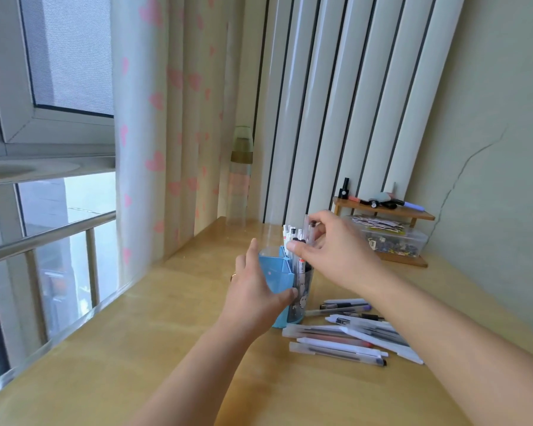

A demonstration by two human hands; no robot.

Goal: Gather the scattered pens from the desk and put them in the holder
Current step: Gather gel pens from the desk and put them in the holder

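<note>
Your wooden desk (pixel 154 327) ran under a window, with a heart-printed curtain (pixel 154 118) hanging at its far edge and a tall clear bottle (pixel 240 179) standing beside the curtain. Against the wall sat a small wooden shelf (pixel 413 214) with markers and a little dark bottle on top, and beneath it a clear plastic box (pixel 391 238) packed with small mixed bits too fine to identify. Near the middle of the desk stood the blue holder (pixel 274 269), upright, already carrying several pens (pixel 293 238) in its clear right-hand compartment; what the blue compartments held could not be seen. Your left hand (pixel 256 290) wrapped around the holder's side, thumb on its front. Your right hand (pixel 330 241) was over the holder's top, fingers pinching a clear pen (pixel 312 232) that stood among the others. Just right of the holder, the scattered pens (pixel 348 336) lay in a loose heap on the desk.
</note>
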